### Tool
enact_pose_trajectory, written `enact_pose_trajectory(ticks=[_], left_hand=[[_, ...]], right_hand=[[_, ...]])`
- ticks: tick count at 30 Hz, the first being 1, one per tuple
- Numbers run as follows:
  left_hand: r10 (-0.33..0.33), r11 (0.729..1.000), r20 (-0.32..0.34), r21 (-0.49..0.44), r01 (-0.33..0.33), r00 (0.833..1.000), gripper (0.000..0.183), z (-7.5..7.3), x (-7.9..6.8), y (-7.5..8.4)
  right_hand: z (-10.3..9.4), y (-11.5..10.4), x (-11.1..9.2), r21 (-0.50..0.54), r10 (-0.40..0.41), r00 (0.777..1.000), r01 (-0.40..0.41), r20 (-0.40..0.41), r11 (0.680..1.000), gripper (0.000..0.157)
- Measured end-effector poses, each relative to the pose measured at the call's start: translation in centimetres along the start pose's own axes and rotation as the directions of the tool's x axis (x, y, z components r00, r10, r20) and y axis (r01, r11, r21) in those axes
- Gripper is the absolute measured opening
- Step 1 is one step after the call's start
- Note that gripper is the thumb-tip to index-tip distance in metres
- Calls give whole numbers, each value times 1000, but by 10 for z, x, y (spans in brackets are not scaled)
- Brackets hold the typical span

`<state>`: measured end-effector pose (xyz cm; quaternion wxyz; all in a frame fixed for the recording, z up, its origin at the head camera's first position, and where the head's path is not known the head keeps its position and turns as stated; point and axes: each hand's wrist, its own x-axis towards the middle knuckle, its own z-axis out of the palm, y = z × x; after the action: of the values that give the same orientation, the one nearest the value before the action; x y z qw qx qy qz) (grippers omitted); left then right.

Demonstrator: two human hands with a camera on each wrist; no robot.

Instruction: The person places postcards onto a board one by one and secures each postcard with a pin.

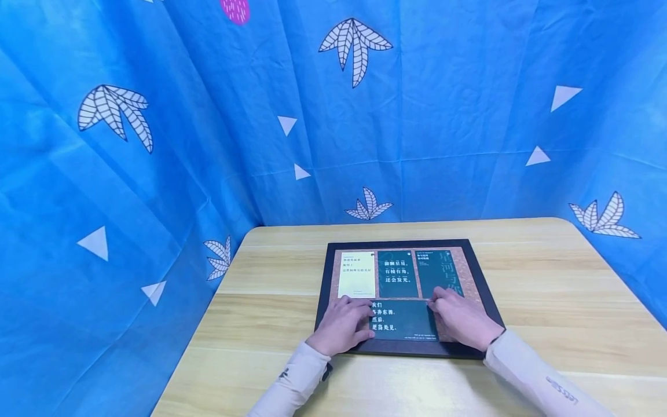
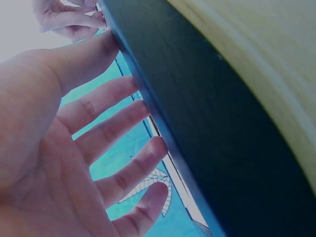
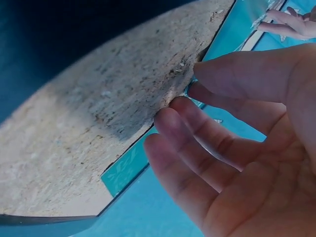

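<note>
A dark green card (image 1: 403, 321) with white lettering lies lengthwise along the lower part of a black-framed cork board (image 1: 472, 286). My left hand (image 1: 344, 324) rests over the card's left end; in the left wrist view its fingers are spread and nearly straight, fingertips down behind the frame's edge. At the card's upper right corner is my right hand (image 1: 458, 315). Its thumb (image 3: 237, 74) and index finger come close together at the card's edge, the other fingers bent beside them. I cannot tell whether something small sits between thumb and index finger.
Above the long card, a pale yellow card (image 1: 356, 277) and two green cards, left (image 1: 397, 281) and right (image 1: 435, 269), stand in a row, small pins at their tops. The board lies on a wooden table (image 1: 271, 324). A blue patterned curtain (image 1: 443, 116) hangs behind and at the sides.
</note>
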<state>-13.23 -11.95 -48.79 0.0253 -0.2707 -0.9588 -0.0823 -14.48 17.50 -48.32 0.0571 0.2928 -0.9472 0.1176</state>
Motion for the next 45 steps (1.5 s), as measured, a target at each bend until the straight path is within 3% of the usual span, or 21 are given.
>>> enact_pose_trajectory(ticks=[17, 30, 37, 42, 45], left_hand=[[-16, 1000, 18, 0, 16, 1000, 41, 2, 1, 1], [-8, 1000, 28, 24, 7, 1000, 41, 1, 3, -1], [-2, 1000, 36, 31, 1, 999, 41, 1, 4, -2], [3, 1000, 42, 17, -4, 999, 42, 0, 5, -2], [5, 1000, 52, 2, -5, 999, 42, -1, 5, -2]], right_hand=[[0, -1, 0, -19, -10, 1000, 10, -2, 1000, 17], [-2, -1, 2, 10, 32, 998, -33, 62, 999, 23], [-4, 1, 1, 10, 11, 998, -11, 62, 1000, 21], [-8, 1, 1, 52, 3, 998, -6, 62, 999, 25], [-12, 0, 0, 96, 34, 995, -43, 89, 994, 30]])
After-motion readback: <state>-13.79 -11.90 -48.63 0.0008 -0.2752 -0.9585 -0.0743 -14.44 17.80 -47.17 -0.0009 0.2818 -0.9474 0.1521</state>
